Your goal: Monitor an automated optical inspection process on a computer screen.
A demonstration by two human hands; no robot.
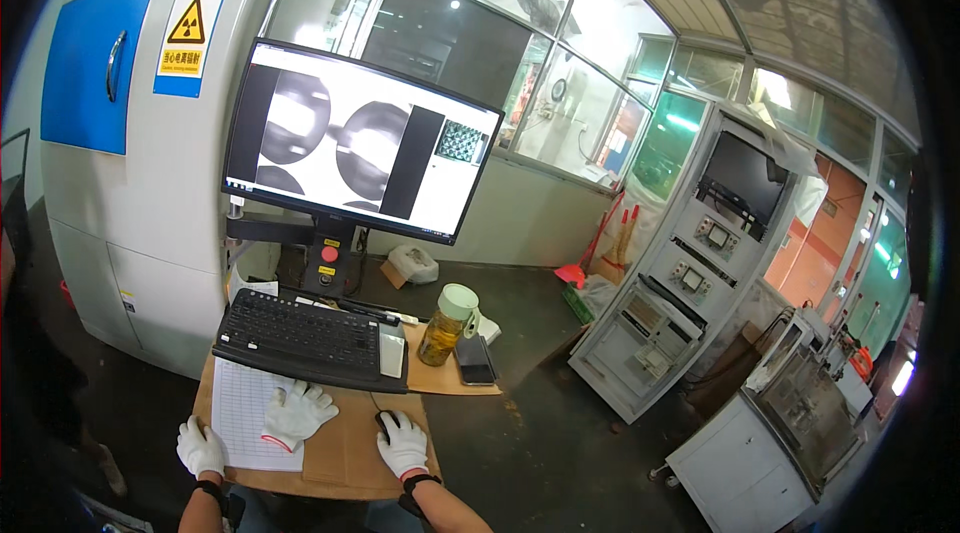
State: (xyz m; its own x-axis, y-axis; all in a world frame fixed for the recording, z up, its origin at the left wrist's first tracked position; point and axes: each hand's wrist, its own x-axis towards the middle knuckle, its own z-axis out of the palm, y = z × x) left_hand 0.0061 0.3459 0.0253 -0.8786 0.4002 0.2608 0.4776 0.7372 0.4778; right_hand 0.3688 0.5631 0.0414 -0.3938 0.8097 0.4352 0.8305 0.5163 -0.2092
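My right hand (403,445), in a white glove, is closed over a black computer mouse (383,422) on the brown desk board (345,453). My left hand (201,448), also gloved in white, rests at the left edge of the desk beside a printed form sheet (245,413); its fingers are somewhat apart, and I see nothing held. A loose white glove (299,414) lies on the sheet between my hands. Beyond it sits a black keyboard (300,336). Above, a monitor (420,158) displays grey X-ray-like images of round shapes.
A bottle with a pale green lid (445,325) and a smartphone (474,360) stand right of the keyboard. A large cabinet with a blue door (95,68) and radiation warning signs rises at left. An instrument rack (650,303) and metal bench (745,463) stand at right.
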